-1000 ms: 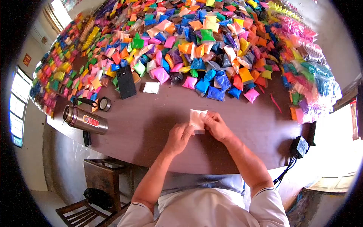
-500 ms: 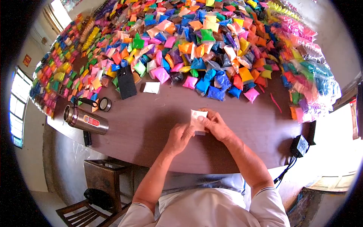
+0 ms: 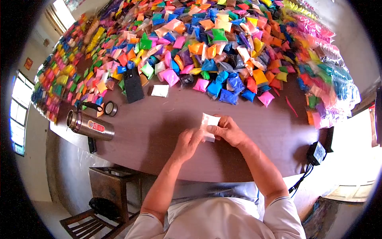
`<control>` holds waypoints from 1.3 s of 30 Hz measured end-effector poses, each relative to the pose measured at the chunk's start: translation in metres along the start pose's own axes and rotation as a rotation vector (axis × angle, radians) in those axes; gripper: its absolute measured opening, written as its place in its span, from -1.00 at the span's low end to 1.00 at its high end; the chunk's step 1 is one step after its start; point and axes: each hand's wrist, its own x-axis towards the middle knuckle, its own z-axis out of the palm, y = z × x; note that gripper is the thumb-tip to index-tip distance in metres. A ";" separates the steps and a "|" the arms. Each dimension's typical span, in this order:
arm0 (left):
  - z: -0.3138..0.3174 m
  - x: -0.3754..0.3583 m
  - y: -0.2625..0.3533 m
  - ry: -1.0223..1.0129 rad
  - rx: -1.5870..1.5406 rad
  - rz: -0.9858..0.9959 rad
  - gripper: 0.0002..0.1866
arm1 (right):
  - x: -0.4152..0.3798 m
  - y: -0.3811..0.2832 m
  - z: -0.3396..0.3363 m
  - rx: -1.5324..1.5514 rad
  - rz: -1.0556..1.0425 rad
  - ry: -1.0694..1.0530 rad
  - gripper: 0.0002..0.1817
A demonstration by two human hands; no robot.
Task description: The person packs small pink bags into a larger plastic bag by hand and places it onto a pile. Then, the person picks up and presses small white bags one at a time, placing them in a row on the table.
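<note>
A small white packet point(image 3: 207, 122) pinched between my two hands, over the bare near part of the table point(image 3: 254, 115).
It sits between my fingertips and sticks out a little beyond them, its long axis running roughly away from me. My left hand point(image 3: 187, 145) is nearly closed, thumb and fingers at the packet's near left edge; my right hand point(image 3: 230, 132) is curled, its thumb across the packet's face from the right. Both touch it, so neither is clearly nearer, though the right reaches farther up its length. Another white pouch point(image 3: 160, 91) lies beyond and left of my hands, beside the phone point(image 3: 133, 86); the colourful heap point(image 3: 219, 51) lies straight beyond, and the flask point(image 3: 90, 125) well to the left.
</note>
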 end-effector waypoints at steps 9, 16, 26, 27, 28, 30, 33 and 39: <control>0.000 -0.002 0.009 -0.016 -0.055 -0.047 -0.55 | 0.003 0.006 0.005 0.134 -0.006 0.036 -0.76; -0.001 0.001 0.012 -0.087 0.080 0.022 -0.52 | -0.001 -0.005 0.014 0.175 -0.024 -0.038 -0.75; 0.003 0.000 0.003 0.030 -0.029 -0.077 -0.57 | -0.004 -0.005 0.013 0.221 0.003 0.055 -0.78; 0.004 0.000 0.003 0.033 -0.021 -0.047 -0.57 | -0.004 -0.006 0.014 0.220 0.001 0.054 -0.78; 0.005 0.000 0.004 0.035 -0.014 -0.019 -0.56 | -0.004 -0.007 0.017 0.244 -0.032 0.083 -0.75; 0.005 -0.001 0.004 0.025 0.035 0.008 -0.56 | -0.003 -0.002 0.018 0.268 -0.064 0.111 -0.71; 0.003 0.001 0.008 0.030 0.054 0.025 -0.56 | 0.001 0.006 0.014 0.176 -0.093 0.114 -0.69; 0.008 0.002 0.013 0.051 0.155 0.170 -0.65 | 0.003 0.015 0.028 -0.226 -0.269 0.642 -0.59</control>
